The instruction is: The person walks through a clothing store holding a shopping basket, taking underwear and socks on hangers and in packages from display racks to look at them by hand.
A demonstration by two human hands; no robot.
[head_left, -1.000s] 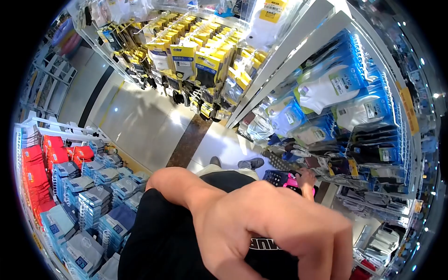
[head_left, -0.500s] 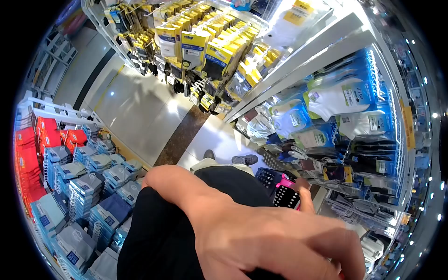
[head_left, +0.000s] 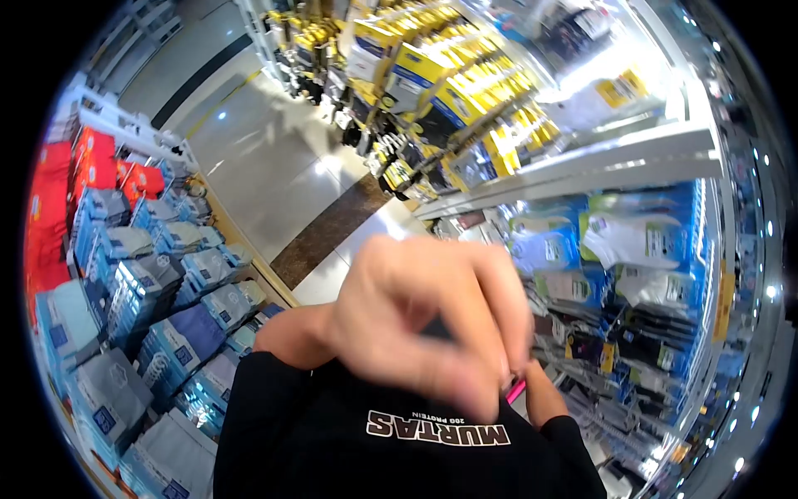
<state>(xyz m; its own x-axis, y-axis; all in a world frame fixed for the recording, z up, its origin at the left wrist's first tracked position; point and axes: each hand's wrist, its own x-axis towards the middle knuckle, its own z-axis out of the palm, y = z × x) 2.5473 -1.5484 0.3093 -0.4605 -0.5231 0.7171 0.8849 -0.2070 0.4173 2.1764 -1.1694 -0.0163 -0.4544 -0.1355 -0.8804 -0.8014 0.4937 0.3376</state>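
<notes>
My left hand (head_left: 432, 316) is raised close to the camera in front of my black shirt (head_left: 332, 441), blurred by motion. Its fingers are loosely curled, with a gap between them and the thumb, and nothing shows in it. Behind its fingertips, my right hand (head_left: 529, 372) is low at the right, mostly hidden, at a pink handle (head_left: 516, 392). The bag under that handle is covered from view.
Packs with yellow cards (head_left: 440, 91) hang at the top. White socks in blue packs (head_left: 636, 241) hang on the right rack. At the left, a shelf holds red packs (head_left: 96, 162) and grey folded packs (head_left: 112, 387). A tiled floor (head_left: 274, 158) lies between.
My left hand has moved up and left in view, uncovering the shirt's lettering. The view has turned, and the dotted bag and my shoes are now hidden.
</notes>
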